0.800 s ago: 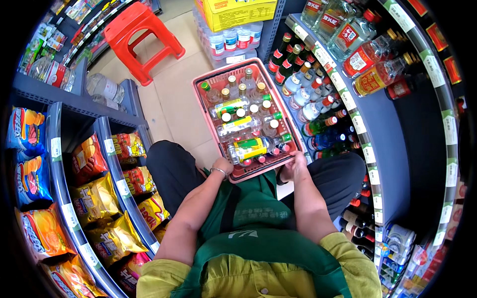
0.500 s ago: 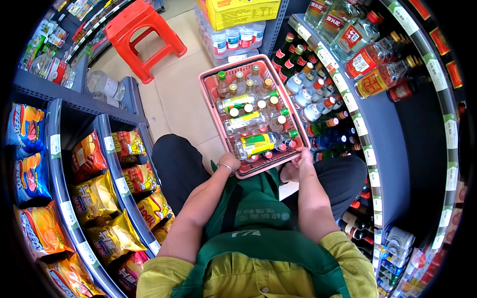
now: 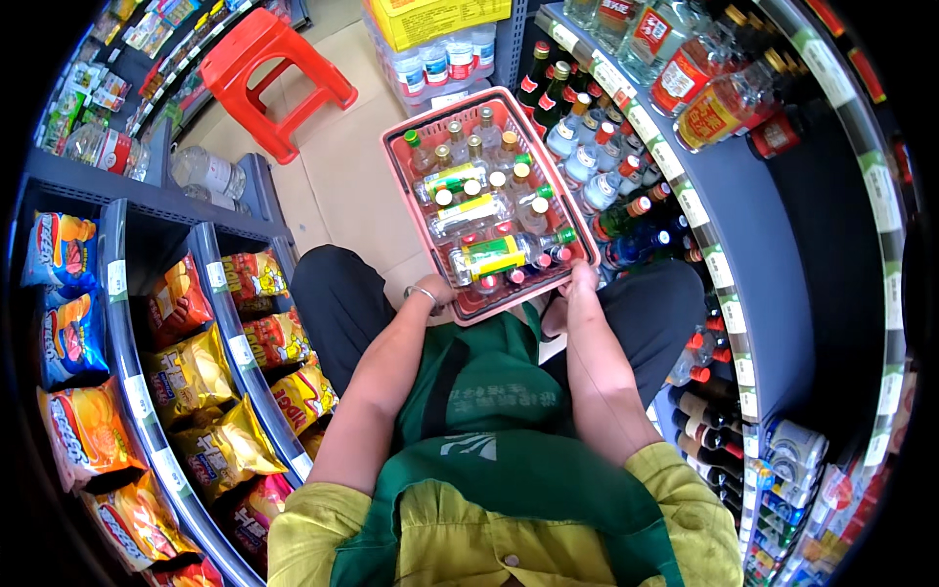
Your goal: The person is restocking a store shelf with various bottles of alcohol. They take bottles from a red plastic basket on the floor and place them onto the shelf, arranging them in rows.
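Observation:
A pink plastic basket (image 3: 399,186) stands tilted in front of me, its near end between my knees. It holds several clear glass bottles (image 3: 489,256); some are upright with pale or gold caps, others lie on their sides with yellow-green labels and green caps. My left hand (image 3: 436,290), with a bracelet at the wrist, is closed on the rim at the near left corner. At the near right corner my right hand (image 3: 581,278) grips the rim too. The fingertips of both hands are partly hidden by the basket.
A red plastic stool (image 3: 279,83) stands at the far left, near packed water bottles (image 3: 435,67) under a yellow carton (image 3: 440,22). Snack bags (image 3: 186,377) fill the left shelves. Liquor bottles (image 3: 685,78) line the right shelf (image 3: 729,196), with more bottles (image 3: 599,161) below, close beside the basket.
The basket and both hands appear slightly farther from me and to the left. The whole view has shifted a little as well. Both hands keep their hold on the rim.

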### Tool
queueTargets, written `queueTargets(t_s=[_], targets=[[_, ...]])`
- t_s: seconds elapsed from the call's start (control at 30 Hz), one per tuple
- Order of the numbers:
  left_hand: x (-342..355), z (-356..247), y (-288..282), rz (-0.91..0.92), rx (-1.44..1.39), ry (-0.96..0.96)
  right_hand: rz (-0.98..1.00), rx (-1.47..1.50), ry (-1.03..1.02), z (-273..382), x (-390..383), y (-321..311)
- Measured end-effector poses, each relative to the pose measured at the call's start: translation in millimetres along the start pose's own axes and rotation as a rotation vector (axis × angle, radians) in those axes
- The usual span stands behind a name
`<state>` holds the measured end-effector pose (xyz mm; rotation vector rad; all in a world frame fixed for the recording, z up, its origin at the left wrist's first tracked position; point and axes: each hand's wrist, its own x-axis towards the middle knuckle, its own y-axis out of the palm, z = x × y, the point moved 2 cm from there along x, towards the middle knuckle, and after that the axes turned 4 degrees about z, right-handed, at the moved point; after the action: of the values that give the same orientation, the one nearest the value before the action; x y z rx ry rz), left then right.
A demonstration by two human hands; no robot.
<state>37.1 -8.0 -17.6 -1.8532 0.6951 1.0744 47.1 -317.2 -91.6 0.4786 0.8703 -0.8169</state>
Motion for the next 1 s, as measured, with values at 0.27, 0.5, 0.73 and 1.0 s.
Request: queueTargets(t_s=[0.27, 0.5, 0.73, 1.0], targets=[[-62, -46, -48, -0.620, 0.065, 0.268, -0.348, -0.366, -0.384, 37, -91, 33], [-35, -87, -67, -0.992, 0.275, 0.636, -0.306, -0.640, -1.047, 40, -128, 56], [13, -113, -59, -0.792, 0.751, 0.219, 0.031, -0.511, -1.113, 38, -131, 65], [26, -113, -59, -0.859, 0.727, 0.291, 0.143, -0.601, -1.073, 33, -130, 71]])
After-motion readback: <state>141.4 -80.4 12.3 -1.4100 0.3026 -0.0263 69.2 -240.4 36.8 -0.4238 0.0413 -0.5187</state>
